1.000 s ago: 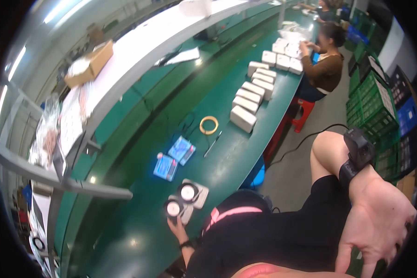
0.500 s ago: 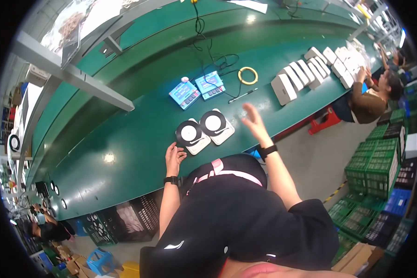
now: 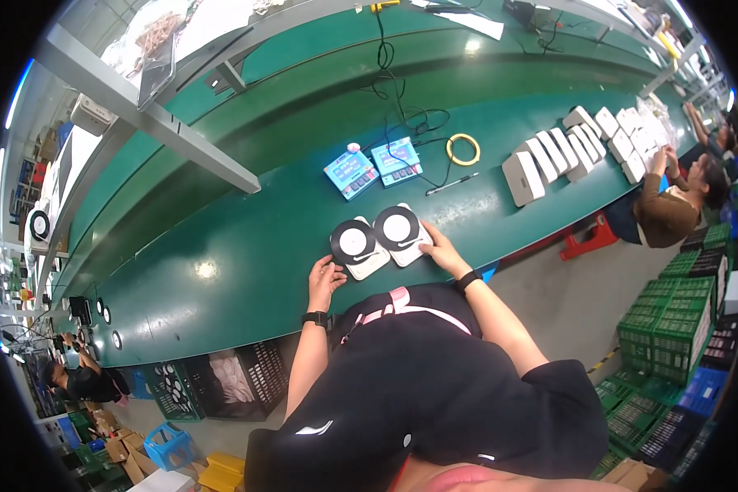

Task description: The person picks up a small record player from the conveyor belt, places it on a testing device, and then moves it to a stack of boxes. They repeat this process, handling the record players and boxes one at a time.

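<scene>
"What are your hands at?"
"My right grip rests at the edge of the right turntable; whether it pinches, I can't tell. My left grip, fingers loosely spread, is just beside the left turntable."
"Where do those sit?"
"Side by side on the green table, in front of me."
"Anything in the way?"
"Beyond them, two blue devices trailing black cables, a yellow ring and a pen. White boxes stand rightward, a co-worker past those. A grey bar juts in at upper left."
</scene>
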Motion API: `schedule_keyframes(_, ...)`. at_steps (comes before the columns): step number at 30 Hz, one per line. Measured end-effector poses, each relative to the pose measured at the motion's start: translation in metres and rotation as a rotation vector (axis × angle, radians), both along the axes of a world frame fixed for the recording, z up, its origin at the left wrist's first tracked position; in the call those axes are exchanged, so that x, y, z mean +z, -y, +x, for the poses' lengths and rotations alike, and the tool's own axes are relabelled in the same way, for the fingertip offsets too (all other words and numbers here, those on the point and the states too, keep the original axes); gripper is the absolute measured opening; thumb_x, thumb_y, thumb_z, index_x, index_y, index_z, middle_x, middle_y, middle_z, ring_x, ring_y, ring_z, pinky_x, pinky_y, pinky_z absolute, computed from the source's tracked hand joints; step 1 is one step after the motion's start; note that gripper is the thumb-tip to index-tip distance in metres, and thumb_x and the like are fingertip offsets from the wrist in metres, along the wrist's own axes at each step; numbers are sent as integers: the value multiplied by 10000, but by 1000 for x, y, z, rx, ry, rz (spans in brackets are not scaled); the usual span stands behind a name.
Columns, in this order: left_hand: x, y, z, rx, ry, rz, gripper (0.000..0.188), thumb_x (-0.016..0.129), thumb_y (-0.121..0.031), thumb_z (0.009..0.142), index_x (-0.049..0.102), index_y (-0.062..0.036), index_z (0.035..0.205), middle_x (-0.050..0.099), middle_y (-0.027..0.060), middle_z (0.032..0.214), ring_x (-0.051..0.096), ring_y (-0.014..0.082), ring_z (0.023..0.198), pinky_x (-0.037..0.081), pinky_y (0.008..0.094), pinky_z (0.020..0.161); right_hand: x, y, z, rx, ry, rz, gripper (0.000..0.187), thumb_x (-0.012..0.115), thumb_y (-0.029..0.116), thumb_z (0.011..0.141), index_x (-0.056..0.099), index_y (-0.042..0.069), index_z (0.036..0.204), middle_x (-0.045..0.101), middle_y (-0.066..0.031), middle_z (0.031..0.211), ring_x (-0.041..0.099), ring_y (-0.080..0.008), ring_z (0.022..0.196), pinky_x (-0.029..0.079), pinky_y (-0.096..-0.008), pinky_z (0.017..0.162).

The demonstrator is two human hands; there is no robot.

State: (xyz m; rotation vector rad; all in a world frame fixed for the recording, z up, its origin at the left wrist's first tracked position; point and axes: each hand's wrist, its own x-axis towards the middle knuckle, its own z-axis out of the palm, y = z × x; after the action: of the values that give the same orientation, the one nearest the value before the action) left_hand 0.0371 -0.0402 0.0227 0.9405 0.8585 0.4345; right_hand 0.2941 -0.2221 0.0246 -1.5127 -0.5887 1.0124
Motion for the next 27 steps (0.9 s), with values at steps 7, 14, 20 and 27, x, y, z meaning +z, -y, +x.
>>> schedule_keyframes(7, -1, 2, 3, -13, -26, 33, 386, 520, -174, 901, 397, 6, 1220, 562, 104, 903, 593, 138, 698, 520, 243, 621, 22, 2, -2, 1, 329, -135, 601, 583, 87, 770, 356, 31, 1324, 493, -179, 1248, 479, -253, 1153, 362, -316, 968)
schedule_keyframes(14, -2, 1, 8, -55, -25, 43, 392, 533, -160, 892, 397, 9, 1219, 569, 111, 904, 593, 139, 695, 520, 245, 616, 21, 5, 0, -42, 335, -114, 600, 594, 114, 762, 368, 31, 1311, 498, -206, 1232, 485, -305, 1148, 377, -344, 961)
schedule_keyframes(20, -4, -1, 1, -14, -31, 40, 389, 540, -149, 887, 403, 14, 1212, 575, 117, 896, 599, 148, 688, 525, 253, 618, 27, -1, -8, 31, 422, -126, 724, 677, 164, 681, 352, 45, 1317, 485, -221, 1235, 480, -326, 1144, 374, -353, 963)
schedule_keyframes(27, -1, 2, 0, -29, -24, 60, 401, 553, -130, 871, 405, 21, 1211, 590, 132, 897, 617, 173, 712, 537, 278, 640, 7, 1, -5, 0, 343, -176, 808, 728, 149, 633, 330, -6, 1318, 478, -206, 1250, 470, -273, 1157, 366, -328, 970)
